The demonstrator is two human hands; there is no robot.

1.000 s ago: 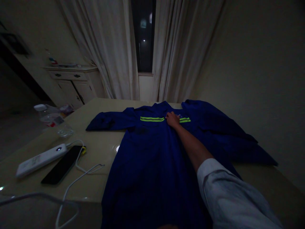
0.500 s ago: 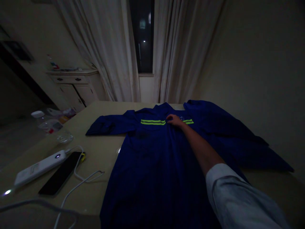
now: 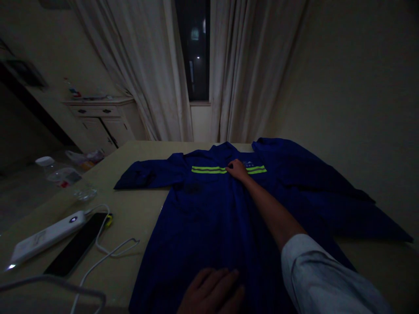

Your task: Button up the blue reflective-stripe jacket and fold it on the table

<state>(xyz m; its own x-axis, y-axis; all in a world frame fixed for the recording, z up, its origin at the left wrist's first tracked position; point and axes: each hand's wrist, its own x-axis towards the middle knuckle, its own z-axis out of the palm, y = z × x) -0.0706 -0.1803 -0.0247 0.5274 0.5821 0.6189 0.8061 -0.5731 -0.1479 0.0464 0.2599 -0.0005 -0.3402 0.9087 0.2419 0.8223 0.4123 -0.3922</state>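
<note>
A dark blue work jacket (image 3: pixel 209 218) with two yellow-green reflective stripes (image 3: pixel 209 170) across the chest lies spread face up on the table. My right hand (image 3: pixel 237 170) rests on the jacket's centre front between the stripes, its fingers bunched against the cloth. A white shirt sleeve (image 3: pixel 321 274) covers my right forearm above the wrist. At the bottom of the view, my left hand (image 3: pixel 211 292) lies on the lower jacket with its fingers apart. Whether my right hand pinches the cloth is hard to see in this dim light.
On the beige table (image 3: pixel 137 218), left of the jacket, lie a white power bank (image 3: pixel 47 237), a black phone (image 3: pixel 77 244) and a white cable (image 3: pixel 108 253). A plastic bottle (image 3: pixel 62 176) stands near the far left. Curtains and a cabinet stand beyond.
My left hand has come into view on the lower jacket. My right hand remains at the chest, and the whole scene has shifted slightly in view.
</note>
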